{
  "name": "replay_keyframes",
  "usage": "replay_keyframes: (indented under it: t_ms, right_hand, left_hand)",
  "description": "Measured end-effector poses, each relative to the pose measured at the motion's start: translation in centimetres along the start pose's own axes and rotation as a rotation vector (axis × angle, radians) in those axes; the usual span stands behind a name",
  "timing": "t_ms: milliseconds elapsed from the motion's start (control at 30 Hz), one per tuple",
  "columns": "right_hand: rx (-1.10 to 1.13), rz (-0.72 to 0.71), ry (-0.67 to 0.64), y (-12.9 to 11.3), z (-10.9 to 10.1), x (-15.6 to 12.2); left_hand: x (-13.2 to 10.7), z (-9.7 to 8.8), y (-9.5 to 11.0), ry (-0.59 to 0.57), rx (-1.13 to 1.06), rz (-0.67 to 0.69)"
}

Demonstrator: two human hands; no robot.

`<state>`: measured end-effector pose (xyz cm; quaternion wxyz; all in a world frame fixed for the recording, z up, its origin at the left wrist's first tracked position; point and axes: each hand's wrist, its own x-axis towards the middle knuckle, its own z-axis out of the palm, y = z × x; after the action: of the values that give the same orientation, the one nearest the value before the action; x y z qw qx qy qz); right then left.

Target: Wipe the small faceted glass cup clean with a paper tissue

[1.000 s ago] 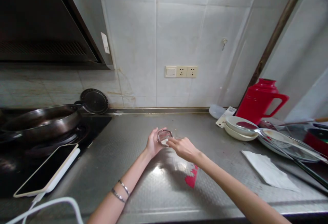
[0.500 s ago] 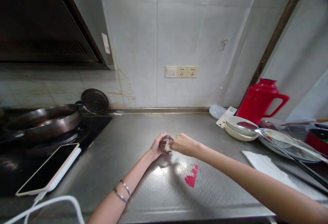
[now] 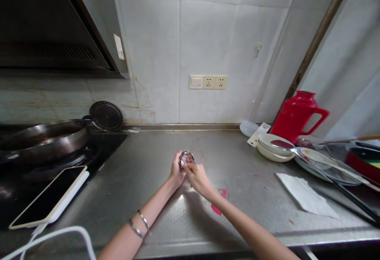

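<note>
Right fingers [image 3: 189, 167] shifted to near side of glass [image 3: 187, 157], perhaps inside.

The counter [image 3: 154, 155] is coloured silver-grey with fine dimples; towards its front edge, a patch [image 3: 216, 209] is seen in pinkish red. Reddish-brown glints are shown by the clear glass [image 3: 187, 158], solid red by the thermos jug [image 3: 292, 118] near the back right corner.

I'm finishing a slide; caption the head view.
Over a grey metal countertop, the left hand holds a small round clear-glass vessel, the right hand at its rim.
</note>
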<state>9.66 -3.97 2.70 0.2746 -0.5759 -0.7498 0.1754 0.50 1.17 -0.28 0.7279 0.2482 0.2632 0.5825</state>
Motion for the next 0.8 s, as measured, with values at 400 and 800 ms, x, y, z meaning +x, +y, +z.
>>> replay_keyframes:
  t_ms: [400,800]
  right_hand:
    - [-0.437,-0.255,-0.075,1.0,-2.3,0.0]
    - [-0.92,-1.047,-0.268,3.4,-7.2,1.5]
  left_hand:
    - [-0.5,0.8,0.4,-0.109,-0.08,-0.002]
    - [0.8,-0.4,3.1,-0.207,0.247,-0.489]
